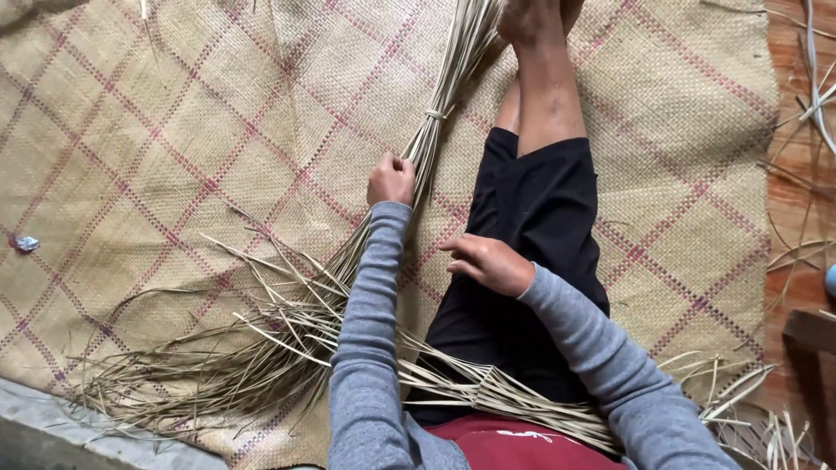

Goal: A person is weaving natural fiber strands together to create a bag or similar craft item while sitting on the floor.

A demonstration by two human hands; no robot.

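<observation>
On the woven mat [131, 130], at its far left edge, we see one small crumpled scrap [23, 244], well apart from our hands. Rightward, loose dry strips [244, 348] fan out across the mat and over our lap, too many and too tangled to count. They gather into one tied bundle of strips [435, 113], bound by a single band, whose long axis runs from lower left up toward the top of the view, beside our outstretched legs [540, 96]. Our left hand [391, 179] is curled closed around the bundle just below the band, so it is the nearer hand by far. Our right hand [488, 263] rests on our thigh, fingers loosely together and holding nothing we can make out. More stray strips [810, 104] lie on the wooden floor [788, 183] at right.
</observation>
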